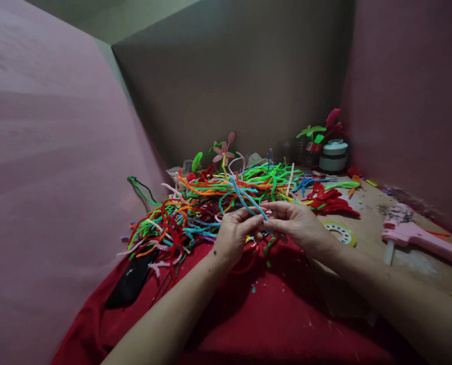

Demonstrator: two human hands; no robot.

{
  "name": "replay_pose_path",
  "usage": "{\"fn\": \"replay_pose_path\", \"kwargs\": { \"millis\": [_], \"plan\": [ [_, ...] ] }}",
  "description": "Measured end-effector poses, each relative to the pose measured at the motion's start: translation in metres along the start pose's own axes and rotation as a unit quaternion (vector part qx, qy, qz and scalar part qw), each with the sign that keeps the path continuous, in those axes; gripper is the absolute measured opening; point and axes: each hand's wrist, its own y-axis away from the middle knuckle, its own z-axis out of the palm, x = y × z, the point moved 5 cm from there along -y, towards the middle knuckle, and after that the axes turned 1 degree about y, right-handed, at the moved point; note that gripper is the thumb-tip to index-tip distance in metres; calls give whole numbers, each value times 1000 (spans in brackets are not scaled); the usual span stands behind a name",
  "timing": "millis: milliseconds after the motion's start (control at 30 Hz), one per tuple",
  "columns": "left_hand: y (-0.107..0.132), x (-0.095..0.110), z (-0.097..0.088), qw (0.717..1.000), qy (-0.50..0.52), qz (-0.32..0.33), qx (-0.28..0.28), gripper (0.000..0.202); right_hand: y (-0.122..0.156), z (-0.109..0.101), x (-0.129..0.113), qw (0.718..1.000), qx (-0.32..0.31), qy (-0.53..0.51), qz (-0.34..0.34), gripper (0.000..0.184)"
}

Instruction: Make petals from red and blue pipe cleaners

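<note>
My left hand (234,234) and my right hand (294,221) meet in the middle, just above a red cloth (271,314). Both pinch the near end of a light blue pipe cleaner (245,198), which loops up and away over the pile. Behind the hands lies a big tangled heap of pipe cleaners (211,203) in green, orange, red, blue, pink and white. The fingertips of both hands are pressed together around the blue strand.
A black phone (132,280) lies on the cloth at the left. A roll of tape (340,232) and a pink glue gun (419,235) lie at the right. Pipe-cleaner flowers (223,150) and small jars (333,154) stand at the back. Pink and grey walls enclose the desk.
</note>
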Motion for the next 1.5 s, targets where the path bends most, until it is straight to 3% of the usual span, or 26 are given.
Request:
{"fn": "replay_pose_path", "kwargs": {
  "millis": [167, 400, 833, 1033, 1167, 1267, 1400, 1500],
  "plan": [
    [-2, -3, 0, 999, 26, -14, -28, 21, 1, -1, 2, 999, -8, 23, 22, 33],
    [6, 8, 3, 1000, 4, -1, 2, 23, 5, 5, 10, 979, -107, -135, 114, 23],
    [11, 16, 3, 997, -44, 21, 56, 19, 5, 4, 15, 983, -60, -133, 112, 24],
    [7, 12, -1, 998, 25, 1, 58, 20, 6, 7, 11, 987, -65, -102, 102, 23],
    [-1, 17, -12, 988, 126, -11, 83, 27, 8, 7, 10, 989, -54, -78, 110, 23],
    [-5, 19, -15, 986, 156, -33, 55, 28, 8, 6, 12, 989, -49, -74, 122, 24],
    [-3, 18, -10, 994, 94, -62, -9, 28, 8, 5, 14, 985, -59, -79, 139, 23],
    [-1, 14, -9, 996, 59, -65, -11, 23, 10, 8, 14, 981, -96, -74, 155, 22]
  ]
}}
